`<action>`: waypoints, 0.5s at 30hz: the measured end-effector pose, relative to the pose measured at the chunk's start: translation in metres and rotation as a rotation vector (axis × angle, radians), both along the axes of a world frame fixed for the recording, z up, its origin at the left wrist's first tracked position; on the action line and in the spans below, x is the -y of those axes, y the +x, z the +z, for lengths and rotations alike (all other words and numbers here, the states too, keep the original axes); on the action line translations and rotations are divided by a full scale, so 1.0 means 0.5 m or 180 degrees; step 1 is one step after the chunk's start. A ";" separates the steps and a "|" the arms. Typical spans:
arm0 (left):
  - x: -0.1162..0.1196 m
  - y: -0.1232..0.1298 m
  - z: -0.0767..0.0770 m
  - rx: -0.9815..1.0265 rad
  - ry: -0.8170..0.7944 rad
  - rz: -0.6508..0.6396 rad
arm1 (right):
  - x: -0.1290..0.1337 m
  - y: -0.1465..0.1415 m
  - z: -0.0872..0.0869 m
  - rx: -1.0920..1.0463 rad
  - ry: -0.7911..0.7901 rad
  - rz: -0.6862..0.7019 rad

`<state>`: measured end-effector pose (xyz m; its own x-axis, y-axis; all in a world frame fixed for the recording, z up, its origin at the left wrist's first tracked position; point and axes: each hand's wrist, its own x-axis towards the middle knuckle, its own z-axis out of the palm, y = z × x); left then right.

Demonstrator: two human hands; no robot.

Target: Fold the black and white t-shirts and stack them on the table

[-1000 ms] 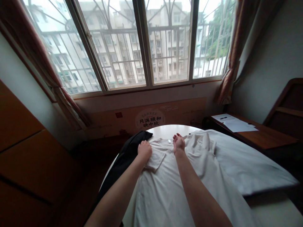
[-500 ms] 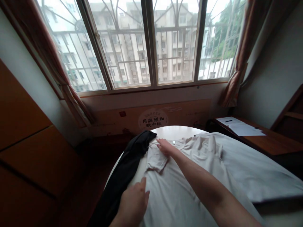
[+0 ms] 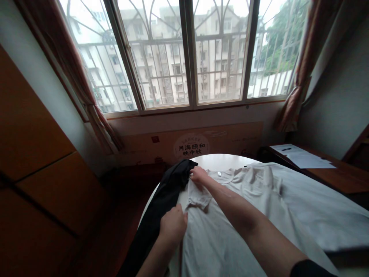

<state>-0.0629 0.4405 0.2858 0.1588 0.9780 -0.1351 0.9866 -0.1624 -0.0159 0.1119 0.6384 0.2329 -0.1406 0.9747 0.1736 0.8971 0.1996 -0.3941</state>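
Note:
A light-coloured T-shirt (image 3: 248,231) lies spread on a round white table (image 3: 221,158), its collar toward the window. Closed on the shirt's left shoulder area, beside the black cloth, is my right hand (image 3: 198,175). My left hand (image 3: 174,223) is closed lower down, at the shirt's left side edge below the sleeve, pinching the fabric. Black clothing (image 3: 161,204) runs along the table's left side. Another white garment (image 3: 317,215) lies to the right, partly under the shirt.
A brown wooden desk (image 3: 343,177) with white papers (image 3: 305,156) stands at the right. Orange-brown cabinets (image 3: 43,192) are on the left. Ahead are a barred window (image 3: 190,57) and a printed banner (image 3: 230,138) beneath it.
My right hand has gone from resting on the shirt to gripping its shoulder. My left hand has moved up to the shirt's edge and closed. The view has shifted slightly.

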 end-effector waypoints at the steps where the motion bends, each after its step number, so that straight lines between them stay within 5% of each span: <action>1: -0.018 0.008 -0.004 0.0033 0.0017 -0.0026 | -0.005 0.001 0.000 0.0013 -0.0042 0.0007; 8: -0.084 0.025 -0.029 0.0375 0.0075 -0.0099 | -0.014 0.007 -0.006 -0.0275 -0.0173 -0.0145; 15: -0.108 -0.007 -0.002 0.0466 0.0369 0.0176 | -0.046 -0.001 0.011 -0.0826 0.0141 -0.0357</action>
<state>-0.0662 0.4945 0.2847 0.1141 0.9935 -0.0003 0.9871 -0.1133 0.1130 0.1116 0.6612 0.2383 0.0223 0.9723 0.2326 0.7848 0.1271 -0.6066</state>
